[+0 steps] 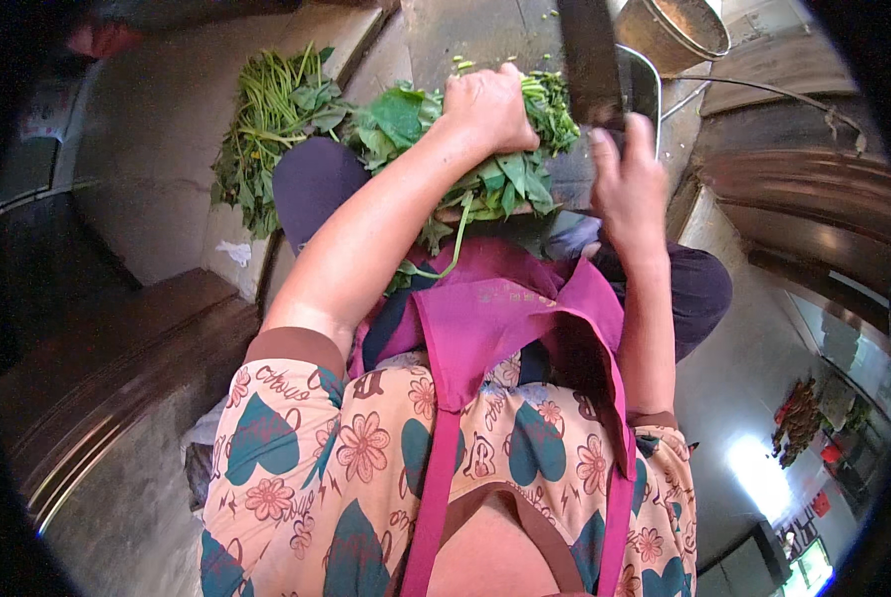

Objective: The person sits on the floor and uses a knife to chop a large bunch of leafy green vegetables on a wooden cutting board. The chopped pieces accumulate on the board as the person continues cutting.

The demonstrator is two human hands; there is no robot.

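From the head camera we see our left hand (487, 104) pressing a bunch of leafy greens (485, 179) onto the board (465, 40), fingers curled over it. Just right of the bunch, our right hand (627, 184) grips a knife (590, 60), fingers closed around its handle.

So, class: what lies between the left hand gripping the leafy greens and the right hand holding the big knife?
In the head view, only cut ends of the leafy greens lie between left hand and right hand.

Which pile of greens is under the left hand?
The leafy bunch on the board, pressed by the left hand beside the cleaver; the other pile lies untouched further left.
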